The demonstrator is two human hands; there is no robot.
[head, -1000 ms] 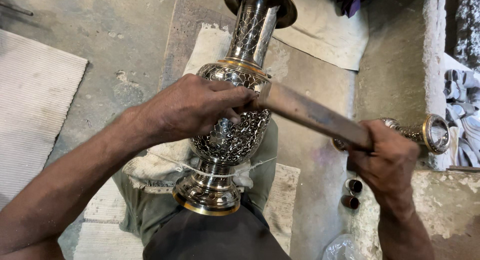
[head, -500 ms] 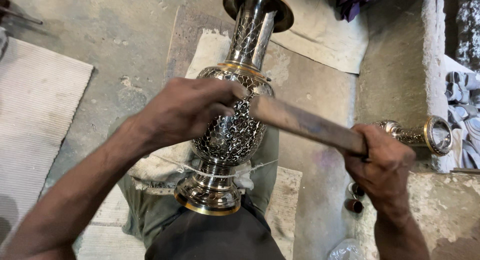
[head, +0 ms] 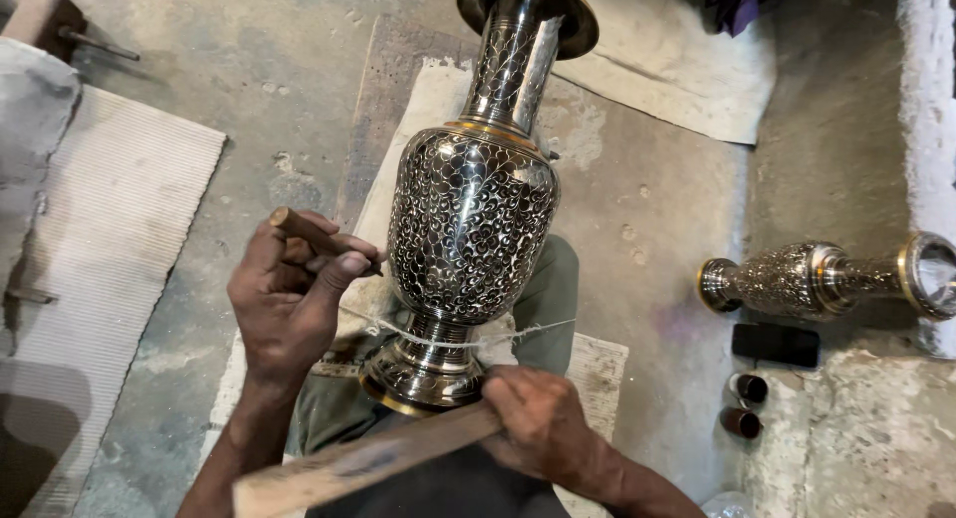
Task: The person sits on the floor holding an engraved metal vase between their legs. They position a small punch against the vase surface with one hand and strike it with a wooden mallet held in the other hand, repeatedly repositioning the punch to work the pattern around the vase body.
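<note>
Two tools are in my grip, one to each side of the big engraved metal vase. My left hand is clenched round a short wooden-handled graver, thumb pressed along it, its tip just beside the vase's belly. The vase lies propped over my lap, base toward me, mouth pointing away across the floor. I judge it heavy and stiff, and its polished skin slippery; the narrow waist above the foot, where a string crosses, looks like the surest place to take hold, not the cut pattern. My right hand grasps a flat wooden stick just under the foot. Well apart, a smaller vase lies on its side.
</note>
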